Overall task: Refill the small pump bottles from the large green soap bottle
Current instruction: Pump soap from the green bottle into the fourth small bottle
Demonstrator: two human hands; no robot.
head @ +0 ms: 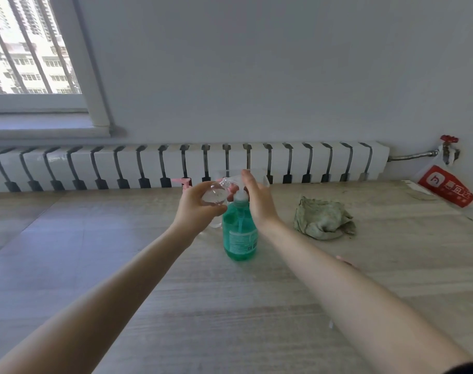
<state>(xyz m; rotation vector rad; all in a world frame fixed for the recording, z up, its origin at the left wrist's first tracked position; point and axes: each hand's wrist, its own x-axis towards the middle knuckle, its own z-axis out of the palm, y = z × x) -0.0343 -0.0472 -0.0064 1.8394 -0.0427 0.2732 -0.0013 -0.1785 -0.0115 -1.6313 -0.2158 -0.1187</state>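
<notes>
On the near part of the wooden table (230,306) the large green soap bottle (240,236) is standing upright, and green liquid is filling it up to about the shoulder. Everything else is placed from this bottle.

Just above it, the right hand (256,201) is lying over its white pump head (240,197), coming in from the right. The fingers are stretching away from the camera rather than curling. The thumb is hidden, so I cannot tell whether it is hooking underneath.

To the upper left of the pump, touching or nearly so, the left hand (196,209) is gripping the small clear bottle (216,194) with its fingers wrapped round the body. The bottle is tilting, its long axis running from the palm up and to the right. Its open neck is pointing at the pump, where the spout should be. It is looking empty, or close to it. The next press will likely depend on that mouth sitting right under the spout, or soap will run down the outside.

A crumpled rag (324,221) is lying to the right, well apart. A pink pump top (182,182) is showing behind and to the left, beyond the left hand. Farther back a white radiator (149,166) is running along the wall.
</notes>
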